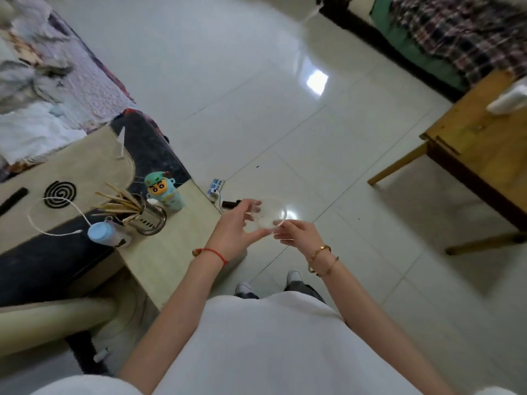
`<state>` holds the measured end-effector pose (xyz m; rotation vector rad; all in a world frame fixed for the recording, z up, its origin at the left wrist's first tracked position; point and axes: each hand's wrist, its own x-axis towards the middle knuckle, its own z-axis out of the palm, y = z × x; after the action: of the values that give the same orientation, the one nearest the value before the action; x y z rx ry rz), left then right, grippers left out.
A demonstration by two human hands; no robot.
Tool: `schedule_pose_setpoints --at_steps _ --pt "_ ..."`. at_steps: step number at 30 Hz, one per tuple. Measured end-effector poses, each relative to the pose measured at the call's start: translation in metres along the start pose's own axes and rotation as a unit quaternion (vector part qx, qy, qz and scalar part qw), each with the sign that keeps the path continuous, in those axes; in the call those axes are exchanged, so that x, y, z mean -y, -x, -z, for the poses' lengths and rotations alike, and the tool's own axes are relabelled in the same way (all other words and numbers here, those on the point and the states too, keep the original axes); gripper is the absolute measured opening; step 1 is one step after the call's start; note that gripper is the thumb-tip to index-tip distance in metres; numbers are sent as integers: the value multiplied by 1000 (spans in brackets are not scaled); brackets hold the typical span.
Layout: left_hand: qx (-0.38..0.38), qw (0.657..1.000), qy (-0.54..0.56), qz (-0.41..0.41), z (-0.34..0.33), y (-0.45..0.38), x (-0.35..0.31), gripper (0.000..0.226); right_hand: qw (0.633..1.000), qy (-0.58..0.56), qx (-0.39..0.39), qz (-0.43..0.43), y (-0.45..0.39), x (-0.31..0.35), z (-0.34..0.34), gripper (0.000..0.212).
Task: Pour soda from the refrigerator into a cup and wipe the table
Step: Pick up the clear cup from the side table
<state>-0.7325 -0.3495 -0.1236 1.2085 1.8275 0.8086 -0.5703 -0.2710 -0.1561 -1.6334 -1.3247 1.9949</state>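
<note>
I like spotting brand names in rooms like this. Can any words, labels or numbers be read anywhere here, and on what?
None can be read.
Cartoon bottle: a printed face, no letters.
Blue-capped bottle: dark marks on its side, too blurred to read.
Clear cup, held between both hands: no print visible.
Power strip on the floor: too small to tell.
Black spiral on the table: a shape, not text.

Left arm: bare, reaching forward and inward, red string at the wrist.
Left hand (232, 228): fingers curled, grip on the cup (271, 214) from the left.
Right arm: bare, bent inward, gold bangles at the wrist.
Right hand (299, 233): fingertips pinch the cup's near rim.
</note>
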Motion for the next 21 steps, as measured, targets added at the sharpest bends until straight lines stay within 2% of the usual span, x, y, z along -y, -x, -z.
schedule_pose_setpoints --at_steps 9,21 --pt "152 977 -79 -125 -106 -29 -91 62 980 -135 -143 16 63 -41 124 28" --pt "291 922 -90 -239 -339 -17 -241 62 925 -228 -302 33 173 -117 348 28"
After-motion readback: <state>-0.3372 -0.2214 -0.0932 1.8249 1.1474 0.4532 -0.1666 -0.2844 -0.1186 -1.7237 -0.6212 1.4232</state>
